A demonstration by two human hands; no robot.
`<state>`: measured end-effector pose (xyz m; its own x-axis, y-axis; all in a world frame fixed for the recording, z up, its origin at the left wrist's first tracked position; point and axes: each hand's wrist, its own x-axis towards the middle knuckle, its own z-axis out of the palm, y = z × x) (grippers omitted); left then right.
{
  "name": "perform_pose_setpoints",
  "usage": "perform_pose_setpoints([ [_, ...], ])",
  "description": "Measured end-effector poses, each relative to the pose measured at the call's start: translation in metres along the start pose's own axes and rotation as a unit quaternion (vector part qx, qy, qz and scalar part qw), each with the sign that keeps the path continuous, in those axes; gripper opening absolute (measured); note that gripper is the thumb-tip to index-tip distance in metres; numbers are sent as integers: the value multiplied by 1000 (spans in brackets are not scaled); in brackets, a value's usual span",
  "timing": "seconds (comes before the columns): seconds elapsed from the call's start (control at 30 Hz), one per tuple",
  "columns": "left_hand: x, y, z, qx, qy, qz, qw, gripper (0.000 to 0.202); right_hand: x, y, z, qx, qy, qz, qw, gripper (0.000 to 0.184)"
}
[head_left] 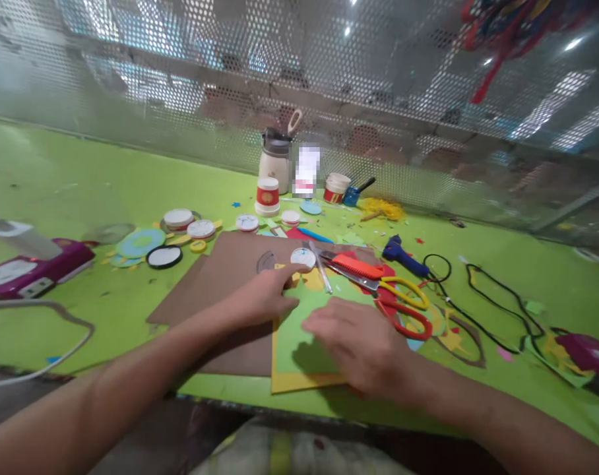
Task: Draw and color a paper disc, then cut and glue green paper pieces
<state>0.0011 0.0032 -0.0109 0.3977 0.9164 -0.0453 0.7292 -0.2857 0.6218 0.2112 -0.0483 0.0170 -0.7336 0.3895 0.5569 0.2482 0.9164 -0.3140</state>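
green table (82, 191): both hands, left hand (262, 297) and right hand (359, 346), press green sheet (304, 343).

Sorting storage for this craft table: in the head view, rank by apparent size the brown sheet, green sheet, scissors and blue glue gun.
1. brown sheet
2. green sheet, partly under the right hand
3. scissors
4. blue glue gun; it lies farther back, so that last pair is unsure.

Both bare forearms reach forward from the lower corners and converge. The left hand (262, 297) lies palm down, its fingers stretched forward and to the right. The right hand (359, 346) rests flat just beside it, fingers pointing left.
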Motion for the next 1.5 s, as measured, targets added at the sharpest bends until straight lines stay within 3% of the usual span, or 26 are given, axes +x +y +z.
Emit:
perform_pose_setpoints([
  [0.1,6,-5,-4,-20,-5,13,1000,61,15,-28,32,-6,-92,-130,987,23],
  [0.17,8,-7,-5,-32,-13,25,999,60,19,-41,55,-35,-87,-167,981,21],
  [0.27,8,-8,-5,-37,-21,37,998,60,17,-54,78,-94,-69,-170,978,18],
  [0.53,6,-3,-4,-17,-21,55,998,57,12,-64,78,-191,-65,-158,967,26],
  [0.87,7,-3,1,9,-5,68,998,55,21,-68,92,-187,-37,-153,970,30],
  [1.17,5,-3,1,18,1,69,997,55,24,-67,102,-198,-28,-71,977,30],
  [1.5,2,-5,1,23,9,70,997,51,22,-67,113,-161,-108,110,975,14],
])
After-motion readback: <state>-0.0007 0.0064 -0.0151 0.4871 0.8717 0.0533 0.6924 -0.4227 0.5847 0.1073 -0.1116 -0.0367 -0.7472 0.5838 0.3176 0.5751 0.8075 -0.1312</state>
